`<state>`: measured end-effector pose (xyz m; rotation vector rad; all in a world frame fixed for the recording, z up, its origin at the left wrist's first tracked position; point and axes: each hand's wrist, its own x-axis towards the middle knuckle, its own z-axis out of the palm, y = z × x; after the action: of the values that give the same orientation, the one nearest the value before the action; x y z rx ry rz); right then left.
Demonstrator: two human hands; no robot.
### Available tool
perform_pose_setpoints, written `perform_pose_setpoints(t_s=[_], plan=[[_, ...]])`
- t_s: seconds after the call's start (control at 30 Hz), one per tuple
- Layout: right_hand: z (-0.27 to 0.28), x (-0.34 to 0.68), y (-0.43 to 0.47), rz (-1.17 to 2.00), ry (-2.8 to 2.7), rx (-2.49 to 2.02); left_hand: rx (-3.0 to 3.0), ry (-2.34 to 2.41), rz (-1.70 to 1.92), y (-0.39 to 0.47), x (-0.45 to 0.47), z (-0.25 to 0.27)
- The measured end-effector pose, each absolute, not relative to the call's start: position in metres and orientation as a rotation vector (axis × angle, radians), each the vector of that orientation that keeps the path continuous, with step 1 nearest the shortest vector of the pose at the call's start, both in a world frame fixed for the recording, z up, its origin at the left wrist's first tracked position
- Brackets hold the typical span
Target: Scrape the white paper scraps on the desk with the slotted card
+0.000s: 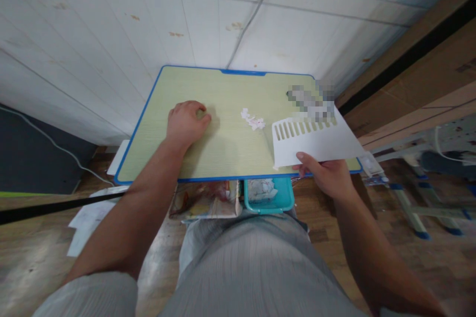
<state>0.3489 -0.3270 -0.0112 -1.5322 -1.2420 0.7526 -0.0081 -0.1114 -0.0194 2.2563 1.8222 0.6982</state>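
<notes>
My right hand (327,173) grips the near edge of a white paper sheet (316,144), thumb on top and fingers beneath. A row of narrow slots is cut along the sheet's far side. My left hand (188,121) rests on the left part of the pale green tabletop (226,153), fingers curled and thumb apart, with nothing seen in it. Between the hands lie small pinkish-white paper scraps (255,122). A thin, faint strip (268,142) runs from them toward the near edge; its kind cannot be told. Behind the sheet, a pixelated patch (310,101) hides what lies there.
Below the table's near edge are a teal basket (273,200) with paper pieces and a box (211,198) of mixed items. Cardboard boxes (409,69) stand to the right. A white wall (148,20) with a cable (256,10) rises behind. Papers (89,215) lie on the left floor.
</notes>
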Motion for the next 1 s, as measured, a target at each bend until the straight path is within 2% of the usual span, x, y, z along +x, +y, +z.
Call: perform_pose_setpoints(t_s=[0.1,0.3,0.73,1.0], plan=[[-0.010,0.345,-0.332,0.809,-1.235,-1.522,2.253,1.819,0.708,-0.112,-0.008,-0.019],[-0.014,0.345,-0.331,0.709,-1.206,-1.546,2.252,1.833,0.670,-0.111,-0.008,-0.019],[-0.010,0.341,-0.331,0.824,-1.188,-1.503,2.259,1.835,0.685,-0.112,-0.007,-0.018],[-0.017,0.323,-0.299,0.689,-1.039,-1.486,2.240,1.832,0.710,-0.110,-0.007,-0.021]])
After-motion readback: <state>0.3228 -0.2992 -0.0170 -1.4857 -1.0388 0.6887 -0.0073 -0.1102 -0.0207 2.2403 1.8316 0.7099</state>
